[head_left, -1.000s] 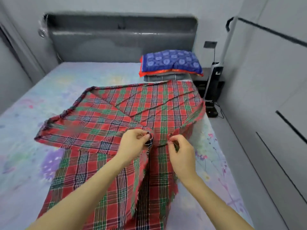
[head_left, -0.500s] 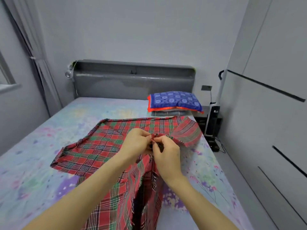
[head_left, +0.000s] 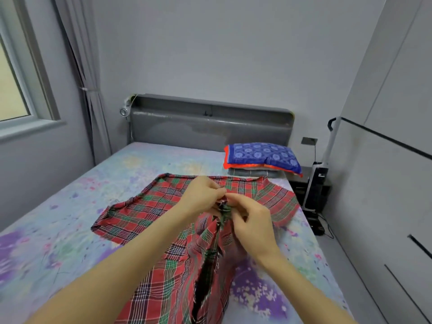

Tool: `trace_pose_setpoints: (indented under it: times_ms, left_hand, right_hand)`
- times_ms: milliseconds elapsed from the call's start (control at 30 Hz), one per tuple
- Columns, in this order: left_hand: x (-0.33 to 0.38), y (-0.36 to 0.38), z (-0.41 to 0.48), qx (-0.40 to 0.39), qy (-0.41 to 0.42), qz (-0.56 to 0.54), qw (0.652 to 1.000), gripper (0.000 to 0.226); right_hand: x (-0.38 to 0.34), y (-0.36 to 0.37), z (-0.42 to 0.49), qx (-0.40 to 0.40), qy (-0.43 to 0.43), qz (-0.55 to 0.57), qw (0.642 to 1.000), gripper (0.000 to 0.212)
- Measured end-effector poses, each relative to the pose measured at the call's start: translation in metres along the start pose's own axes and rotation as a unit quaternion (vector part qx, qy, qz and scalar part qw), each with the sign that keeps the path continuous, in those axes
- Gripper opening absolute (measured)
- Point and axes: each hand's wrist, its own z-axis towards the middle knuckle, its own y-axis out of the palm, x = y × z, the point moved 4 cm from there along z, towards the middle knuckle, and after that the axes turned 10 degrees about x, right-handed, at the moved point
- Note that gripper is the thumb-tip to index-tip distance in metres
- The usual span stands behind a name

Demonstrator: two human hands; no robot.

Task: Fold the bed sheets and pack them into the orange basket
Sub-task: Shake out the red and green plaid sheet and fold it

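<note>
A red and green plaid sheet (head_left: pixel 149 209) lies partly spread on the bed, its far part flat and its near part lifted. My left hand (head_left: pixel 202 195) and my right hand (head_left: pixel 253 222) pinch two edges of the sheet together at the middle, almost touching each other. Below the hands the cloth hangs in two bunched folds with a dark gap between them. No orange basket is in view.
The bed (head_left: pixel 58 242) has a pastel cover with purple splashes. A blue pillow with orange trim (head_left: pixel 263 156) lies on folded grey cloth by the grey headboard (head_left: pixel 210 123). An upright vacuum (head_left: pixel 315 183) stands right of the bed, beside white wardrobes (head_left: pixel 385 183). A window and curtain are at left.
My two hands have come together, bringing the sheet's edges into one pinch and lifting the cloth. My head has tilted up, so more wall, the window and the curtain show.
</note>
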Motion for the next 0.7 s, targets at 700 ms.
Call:
trace_pose_setpoints:
  times_ms: [700]
  left_hand:
    - [0.050,-0.056,-0.028,0.182,0.243,-0.098,0.948,0.020]
  right_hand:
    - [-0.064,-0.016,0.117,-0.154,-0.096,0.056,0.982,0.019]
